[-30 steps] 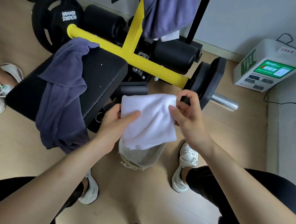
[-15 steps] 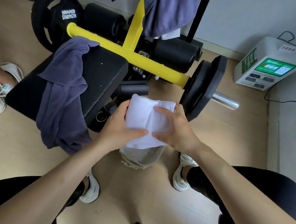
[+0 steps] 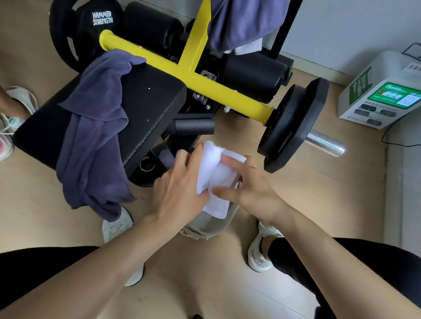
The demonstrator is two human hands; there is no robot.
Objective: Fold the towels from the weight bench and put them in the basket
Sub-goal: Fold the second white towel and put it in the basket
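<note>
Head cam, only view I've got. A second ago I had the white towel [image 3: 217,177] spread flat between both hands, half folded; now it's bunched down into a thick little bundle and sitting lower, right over the mouth of the basket [image 3: 212,227] on the floor between my shoes. So the fold looks basically done and I'm at the drop-in stage for this one.

Left hand [image 3: 180,189] has its fingers curled round the left side of the bundle, thumb tucked under. Right hand [image 3: 247,186] is pressed on from the right with the fingers spread fairly wide across the top, pinning the fold shut. The bottom edge of the towel hangs just inside the basket rim, far as I can tell.

Still plenty left though: a purple towel [image 3: 95,127] is draped over the bench pad [image 3: 153,111] to the left, and another purple one [image 3: 240,15] hangs off the yellow frame [image 3: 199,47] at the far side.
</note>
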